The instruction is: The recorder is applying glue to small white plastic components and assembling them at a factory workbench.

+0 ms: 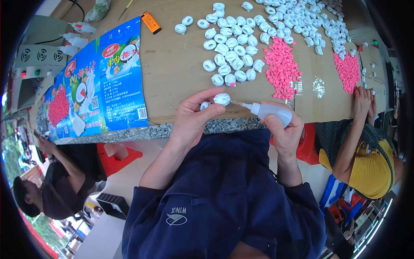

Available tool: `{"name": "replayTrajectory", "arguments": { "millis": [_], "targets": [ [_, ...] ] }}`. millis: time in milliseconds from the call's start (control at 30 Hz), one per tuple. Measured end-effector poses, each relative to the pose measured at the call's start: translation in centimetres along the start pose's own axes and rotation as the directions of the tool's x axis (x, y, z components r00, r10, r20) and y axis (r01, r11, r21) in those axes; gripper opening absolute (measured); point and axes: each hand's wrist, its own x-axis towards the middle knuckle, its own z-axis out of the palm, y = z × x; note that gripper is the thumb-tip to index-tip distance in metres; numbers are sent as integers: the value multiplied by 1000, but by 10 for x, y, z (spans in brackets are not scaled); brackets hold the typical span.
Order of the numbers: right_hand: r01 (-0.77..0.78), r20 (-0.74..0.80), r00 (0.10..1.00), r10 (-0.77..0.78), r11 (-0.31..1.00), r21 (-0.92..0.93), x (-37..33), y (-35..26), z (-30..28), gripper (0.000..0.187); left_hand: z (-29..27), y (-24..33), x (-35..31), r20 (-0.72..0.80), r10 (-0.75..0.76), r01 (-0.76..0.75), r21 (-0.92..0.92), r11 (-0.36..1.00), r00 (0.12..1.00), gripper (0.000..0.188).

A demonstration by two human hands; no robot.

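My left hand [196,111] pinches a small rounded white plastic piece [221,99] just above the near table edge, and a second white piece [205,105] sits tucked among its fingers. My right hand [282,129] is wrapped round a translucent white squeeze bottle [275,113], tilted so its thin nozzle [237,103] points left. The nozzle's tip meets or nearly meets the pinched piece; I cannot tell which. Beyond my hands lies a cluster of similar white pieces [230,42], one showing a pink part. To its right is a pile of small pink pieces [282,69].
A blue printed cardboard sheet [123,101] covers the table's left side, with another pink pile [58,107] on it. An orange box [151,23] lies behind. Squeeze bottles [77,41] stand near a grey machine [41,55]. Co-workers sit left and right, one handling things by a pink pile [346,71].
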Motion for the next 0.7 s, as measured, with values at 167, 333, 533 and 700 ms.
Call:
{"name": "replayTrajectory", "arguments": {
  "millis": [167,333,533,700],
  "targets": [
    [1,13,1000,0,1000,-27,0,0,0,24,-1,0,0,-2,-6,6,-3,1000,1000,38],
    [-9,-8,1000,9,999,-33,1,-1,-1,23,-3,-1,0,-7,13,-13,-35,999,1000,39],
    [14,-26,1000,-14,1000,-28,2,0,0,22,-4,0,-1,-17,24,-24,-16,1000,1000,38],
    [0,3,1000,0,1000,-2,2,5,-3,23,-2,1,0,-23,26,-27,-34,999,999,38]
  ]
}}
